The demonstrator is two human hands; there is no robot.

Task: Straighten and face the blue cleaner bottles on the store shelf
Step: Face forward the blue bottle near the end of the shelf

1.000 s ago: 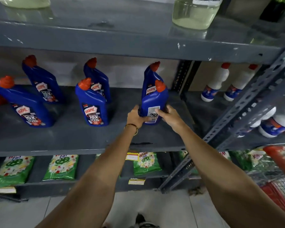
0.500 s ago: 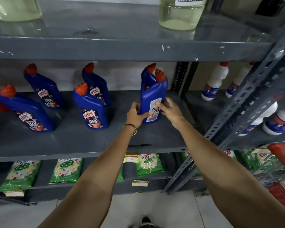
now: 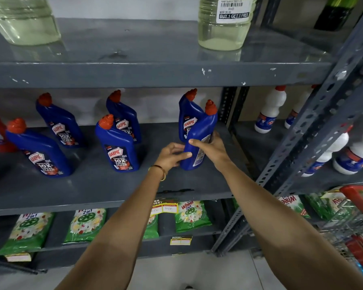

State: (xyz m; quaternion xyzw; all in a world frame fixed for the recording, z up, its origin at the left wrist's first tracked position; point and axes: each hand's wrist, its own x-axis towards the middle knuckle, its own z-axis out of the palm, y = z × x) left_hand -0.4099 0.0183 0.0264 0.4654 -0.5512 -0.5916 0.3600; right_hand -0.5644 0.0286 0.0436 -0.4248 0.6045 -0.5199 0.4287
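Several blue cleaner bottles with red caps stand on the grey middle shelf (image 3: 92, 191). The front right bottle (image 3: 199, 132) is turned with its plain side and back label edge toward me. My left hand (image 3: 172, 156) grips its lower left side and my right hand (image 3: 213, 148) wraps its right side. Directly behind it stands another blue bottle (image 3: 188, 118), label forward. A middle pair, front bottle (image 3: 117, 147) and rear bottle (image 3: 124, 120), and a left pair, front bottle (image 3: 38, 151) and rear bottle (image 3: 59, 124), show their labels.
White bottles (image 3: 270, 109) stand on the neighbouring shelf to the right, past a slotted grey upright (image 3: 314, 130). Clear jugs of pale liquid (image 3: 222, 24) sit on the shelf above. Green detergent packets (image 3: 191, 214) lie below. A red shopping cart (image 3: 358, 216) is at the lower right.
The bottle in my hands has rotated: its white back label, facing me before, now points right and mostly out of sight. My right hand moved round to its right side. The camera moved closer.
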